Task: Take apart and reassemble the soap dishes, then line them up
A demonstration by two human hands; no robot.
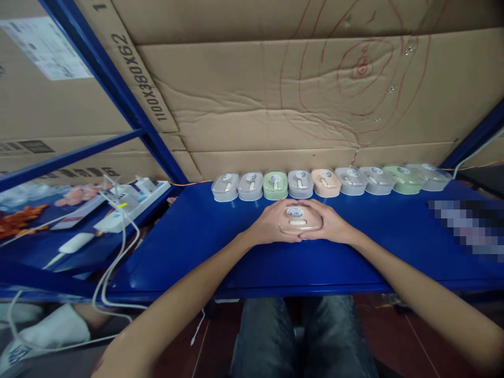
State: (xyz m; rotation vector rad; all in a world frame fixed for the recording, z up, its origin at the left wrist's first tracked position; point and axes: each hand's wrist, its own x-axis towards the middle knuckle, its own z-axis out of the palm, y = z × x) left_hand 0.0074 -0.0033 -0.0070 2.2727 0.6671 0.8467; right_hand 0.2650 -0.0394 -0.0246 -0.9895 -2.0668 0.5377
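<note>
Pink wireless mouse [298, 219] is sitting on the blue table [189, 247], just before a row of mice [331, 181] — left hand [268, 227] and right hand [333, 224] are clasping its sides; seemingly light, smooth, rigid — best gripped sideways.

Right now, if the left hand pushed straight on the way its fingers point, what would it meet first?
The left hand points inward across the pink case it clasps, so beyond the case it would probably meet the right hand first; their fingertips already look touching at the near edge.
</note>
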